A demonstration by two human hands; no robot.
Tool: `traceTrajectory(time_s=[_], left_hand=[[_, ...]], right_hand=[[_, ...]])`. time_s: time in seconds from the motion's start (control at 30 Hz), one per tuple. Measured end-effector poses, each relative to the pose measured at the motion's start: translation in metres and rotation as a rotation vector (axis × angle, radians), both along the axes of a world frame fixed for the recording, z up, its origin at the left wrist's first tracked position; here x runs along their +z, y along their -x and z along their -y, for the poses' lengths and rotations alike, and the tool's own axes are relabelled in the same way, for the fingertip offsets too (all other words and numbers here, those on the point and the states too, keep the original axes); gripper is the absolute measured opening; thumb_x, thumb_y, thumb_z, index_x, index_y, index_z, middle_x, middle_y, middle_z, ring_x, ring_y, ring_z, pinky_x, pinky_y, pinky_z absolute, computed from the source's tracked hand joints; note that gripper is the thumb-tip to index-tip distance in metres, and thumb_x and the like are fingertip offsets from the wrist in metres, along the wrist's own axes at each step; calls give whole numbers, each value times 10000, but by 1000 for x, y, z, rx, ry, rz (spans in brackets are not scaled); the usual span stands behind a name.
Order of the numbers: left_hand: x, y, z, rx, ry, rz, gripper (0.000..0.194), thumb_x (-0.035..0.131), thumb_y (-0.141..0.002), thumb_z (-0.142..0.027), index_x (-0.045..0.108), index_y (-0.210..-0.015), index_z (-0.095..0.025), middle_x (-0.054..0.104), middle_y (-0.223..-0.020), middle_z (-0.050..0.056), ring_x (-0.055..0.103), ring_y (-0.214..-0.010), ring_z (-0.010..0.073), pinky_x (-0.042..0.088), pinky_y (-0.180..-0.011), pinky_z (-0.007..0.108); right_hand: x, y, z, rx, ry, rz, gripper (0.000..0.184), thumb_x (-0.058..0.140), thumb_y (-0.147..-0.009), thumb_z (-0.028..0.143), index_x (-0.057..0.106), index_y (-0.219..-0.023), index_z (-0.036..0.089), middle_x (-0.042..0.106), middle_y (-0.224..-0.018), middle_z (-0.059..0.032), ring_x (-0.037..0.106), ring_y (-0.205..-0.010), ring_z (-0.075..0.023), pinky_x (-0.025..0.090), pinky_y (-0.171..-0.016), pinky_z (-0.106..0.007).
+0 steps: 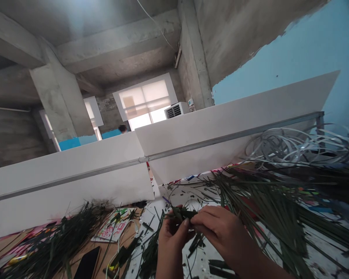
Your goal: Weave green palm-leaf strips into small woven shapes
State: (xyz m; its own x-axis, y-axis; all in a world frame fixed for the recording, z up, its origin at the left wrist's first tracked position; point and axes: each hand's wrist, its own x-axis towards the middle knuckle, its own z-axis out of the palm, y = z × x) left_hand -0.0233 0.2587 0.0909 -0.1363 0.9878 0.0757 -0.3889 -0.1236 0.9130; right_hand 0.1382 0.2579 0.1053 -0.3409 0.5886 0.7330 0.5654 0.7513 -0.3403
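Near the bottom middle of the head view, my left hand [174, 232] is closed around a small bundle of folded green leaf strips [184, 212]. My right hand [218, 224] pinches the right end of the same strips, its fingers pressed together close to my left thumb. Whether the strips are woven or only folded I cannot tell. More cut leaf pieces [151, 252] lie on the white surface below and left of my hands.
Long green leaves [267, 209] spread over the right side, with coiled white strips [293, 145] behind. Another leaf heap [61, 236], a dark phone [87, 263] and a printed card [113, 226] lie on the left. White partition panels [209, 131] stand across the far side.
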Motion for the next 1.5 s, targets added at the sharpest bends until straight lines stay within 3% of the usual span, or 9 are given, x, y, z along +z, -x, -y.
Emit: traceTrajectory(time_s=[0.23,0.53,0.8,0.97,1.1,1.17,1.3,1.5], left_hand=[[-7,-7,-2,12,5,42,557,948,-543,-386,704,-1008,-201,757,-988,82,706,-855,209,564,-701,287],[-5,-5,-1,14,9,29,531,942,-540,-399,723,-983,-205,759,-1006,97,709,-881,233,563,-729,307],[-2,-6,0,8,24,19,559,930,-559,-389,707,-1035,-199,761,-983,94,708,-862,231,555,-699,294],[12,1,4,-44,25,48,429,879,-646,-293,700,-1017,-174,748,-1014,93,702,-819,201,559,-707,296],[16,6,0,-42,62,84,399,883,-613,-286,695,-942,-164,756,-895,77,702,-732,185,549,-656,278],[17,8,-2,-49,75,103,407,889,-584,-270,694,-925,-161,758,-857,77,710,-707,190,547,-637,276],[16,11,-5,-68,102,133,443,885,-572,-221,704,-972,-160,762,-827,73,716,-678,191,551,-618,272],[15,14,-6,-139,91,143,461,885,-593,-220,726,-1020,-151,759,-852,72,701,-672,168,558,-611,260]], right_hand=[[-11,5,-4,-86,-219,47,263,403,-1016,142,567,-817,193,600,-781,-31,539,-703,-198,333,-647,-309],[-12,4,-4,-51,-188,-18,240,404,-1041,188,589,-889,208,611,-818,-31,539,-740,-196,345,-678,-308],[-10,6,-1,-106,-248,-21,287,413,-1016,163,603,-805,203,617,-759,-30,550,-699,-198,359,-658,-318],[7,-5,2,30,-54,-224,179,507,-997,243,664,-1078,267,701,-972,-24,645,-883,-205,460,-784,-308],[14,-17,-6,1,202,-534,206,535,-965,376,685,-928,240,711,-923,-33,648,-881,-224,485,-799,-315],[12,-18,-12,36,381,-585,236,574,-919,426,699,-902,227,719,-897,-33,645,-871,-237,488,-794,-330],[0,-12,-22,238,694,-610,316,648,-835,491,732,-959,212,738,-912,-35,652,-836,-235,487,-725,-328],[-9,0,-21,401,852,-716,336,756,-768,497,736,-911,194,714,-815,-8,581,-694,-159,380,-607,-255]])
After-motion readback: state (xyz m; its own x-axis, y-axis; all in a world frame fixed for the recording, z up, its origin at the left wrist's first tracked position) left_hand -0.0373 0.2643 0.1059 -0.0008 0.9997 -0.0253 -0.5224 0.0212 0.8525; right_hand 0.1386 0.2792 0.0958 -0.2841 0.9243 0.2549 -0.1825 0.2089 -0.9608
